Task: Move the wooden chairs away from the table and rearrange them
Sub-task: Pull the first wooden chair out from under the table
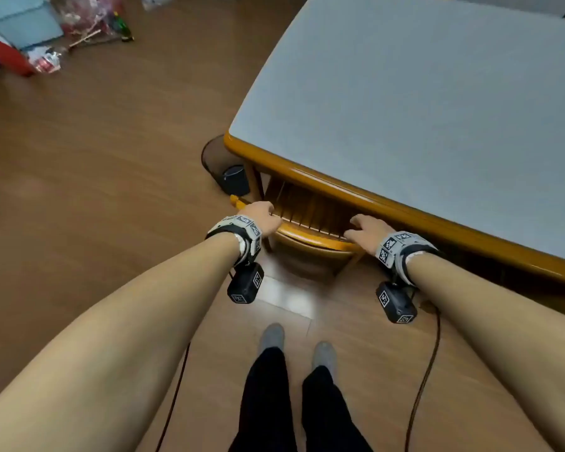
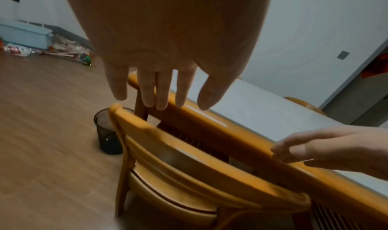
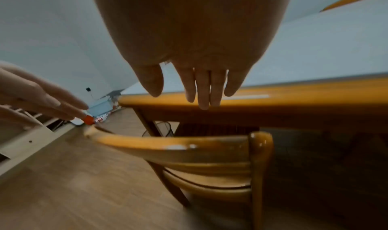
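A: Where was the wooden chair [image 1: 310, 231]?

B: Pushed in under the worktop [image 1: 333, 177], its top rail just out past the wooden edge; a dark mesh bin [image 1: 221, 166] stood on the floor by the corner leg.

A: Hands?

B: My left hand [image 1: 260, 216] was over the rail's left end, fingers [image 2: 159, 90] straight and spread, gripping nothing; contact I couldn't tell. My right hand [image 1: 367, 231] hovered at the right end, fingers [image 3: 204, 90] extended, loose; nothing held either.

A: Anything else?

B: Clutter [image 1: 46, 34] by the far wall; a second chair [image 2: 304, 103] across the worktop.
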Available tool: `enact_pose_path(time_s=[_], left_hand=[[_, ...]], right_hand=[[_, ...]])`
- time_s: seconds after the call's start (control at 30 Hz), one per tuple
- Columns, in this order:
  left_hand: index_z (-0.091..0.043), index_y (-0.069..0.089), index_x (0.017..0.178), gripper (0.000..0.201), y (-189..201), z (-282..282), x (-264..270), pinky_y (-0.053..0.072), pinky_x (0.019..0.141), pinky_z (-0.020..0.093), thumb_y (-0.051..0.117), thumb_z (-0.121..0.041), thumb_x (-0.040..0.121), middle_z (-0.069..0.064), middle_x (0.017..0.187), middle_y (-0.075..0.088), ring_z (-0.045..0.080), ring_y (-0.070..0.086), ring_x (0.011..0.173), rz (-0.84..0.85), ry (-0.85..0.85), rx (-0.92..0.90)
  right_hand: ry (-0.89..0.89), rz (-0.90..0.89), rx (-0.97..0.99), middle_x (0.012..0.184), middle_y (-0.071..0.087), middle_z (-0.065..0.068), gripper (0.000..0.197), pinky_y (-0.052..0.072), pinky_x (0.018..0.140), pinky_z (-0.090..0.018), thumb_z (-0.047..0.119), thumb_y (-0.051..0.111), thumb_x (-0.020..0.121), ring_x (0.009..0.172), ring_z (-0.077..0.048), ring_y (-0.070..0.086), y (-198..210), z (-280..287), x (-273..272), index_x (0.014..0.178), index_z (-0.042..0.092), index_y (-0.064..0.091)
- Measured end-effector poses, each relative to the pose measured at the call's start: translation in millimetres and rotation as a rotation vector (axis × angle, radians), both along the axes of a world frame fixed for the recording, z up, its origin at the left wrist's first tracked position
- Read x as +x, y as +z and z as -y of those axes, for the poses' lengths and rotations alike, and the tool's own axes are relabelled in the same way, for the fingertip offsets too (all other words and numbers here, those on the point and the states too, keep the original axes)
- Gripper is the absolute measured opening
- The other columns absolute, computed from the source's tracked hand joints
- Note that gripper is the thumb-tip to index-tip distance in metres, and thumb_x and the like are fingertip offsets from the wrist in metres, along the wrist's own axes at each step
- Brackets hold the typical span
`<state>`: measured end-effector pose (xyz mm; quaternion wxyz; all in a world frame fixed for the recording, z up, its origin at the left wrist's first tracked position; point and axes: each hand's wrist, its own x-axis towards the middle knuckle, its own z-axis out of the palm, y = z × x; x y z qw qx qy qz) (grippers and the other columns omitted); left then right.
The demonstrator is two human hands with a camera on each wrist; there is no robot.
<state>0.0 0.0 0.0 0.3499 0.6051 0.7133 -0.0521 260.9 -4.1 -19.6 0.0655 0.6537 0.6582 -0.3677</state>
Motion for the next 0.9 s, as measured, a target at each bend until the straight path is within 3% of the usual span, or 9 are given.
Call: enact_pose_path(time_s=[0.1, 0.17, 0.27, 0.47, 0.7, 0.9], left_hand=[[-0.02, 0.042, 0.148, 0.059, -30.6, -13.4, -17.2, 0.047, 0.085, 0.033, 0.052, -0.025, 0.09, 0.008, 0.144, 0.051, 0.03, 0.058, 0.114, -0.036, 0.005, -0.038], [-0.022, 0.042, 0.149, 0.062, -51.6, -22.3, -27.7, 0.047, 0.095, 0.038, 0.052, -0.022, 0.087, 0.006, 0.145, 0.049, 0.031, 0.055, 0.119, -0.086, -0.046, -0.036], [-0.02, 0.043, 0.148, 0.064, -76.4, -37.1, -41.7, 0.022, 0.116, 0.044, 0.055, -0.024, 0.085, 0.004, 0.147, 0.046, 0.024, 0.038, 0.137, -0.185, -0.219, 0.012], [-0.025, 0.045, 0.147, 0.071, -96.0, -52.4, -54.7, 0.006, 0.12, 0.045, 0.061, -0.026, 0.078, 0.002, 0.148, 0.046, 0.022, 0.031, 0.142, -0.118, -0.29, -0.006], [-0.027, 0.055, 0.138, 0.059, -102.3, -46.9, -63.2, 0.013, 0.118, 0.047, 0.065, -0.042, 0.082, 0.002, 0.133, 0.056, 0.027, 0.043, 0.129, -0.171, -0.434, 0.084], [-0.031, 0.057, 0.135, 0.054, -108.9, -16.2, -67.1, 0.015, 0.118, 0.048, 0.062, -0.04, 0.082, 0.003, 0.125, 0.058, 0.029, 0.046, 0.122, -0.198, -0.448, 0.151]], right_hand=[[-0.015, 0.023, -0.08, 0.15, 0.047, -0.005, 0.068, 0.042, 0.104, -0.035, 0.025, 0.066, 0.087, 0.133, -0.025, 0.049, -32.2, -1.5, -11.5, 0.15, 0.019, 0.04], [-0.036, 0.043, -0.125, 0.147, 0.048, -0.005, 0.073, 0.044, 0.102, -0.036, 0.025, 0.07, 0.084, 0.129, -0.025, 0.051, -49.7, 0.5, -17.3, 0.151, 0.021, 0.04], [-0.047, 0.116, -0.144, 0.139, 0.055, -0.004, 0.076, 0.049, 0.097, -0.039, 0.035, 0.071, 0.08, 0.118, -0.026, 0.057, -66.8, 0.2, -24.9, 0.149, 0.026, 0.041], [-0.063, 0.209, -0.086, 0.134, 0.059, -0.002, 0.072, 0.049, 0.096, -0.041, 0.043, 0.069, 0.081, 0.116, -0.028, 0.057, -77.7, 2.2, -30.6, 0.148, 0.03, 0.043], [-0.096, 0.268, -0.021, 0.121, 0.066, -0.001, 0.062, 0.054, 0.089, -0.039, 0.049, 0.066, 0.083, 0.104, -0.022, 0.062, -77.6, 10.6, -40.5, 0.141, 0.032, 0.054], [-0.092, 0.259, 0.01, 0.125, 0.065, -0.002, 0.062, 0.051, 0.093, -0.04, 0.054, 0.065, 0.083, 0.11, -0.025, 0.059, -81.5, 41.0, -44.6, 0.141, 0.032, 0.054]])
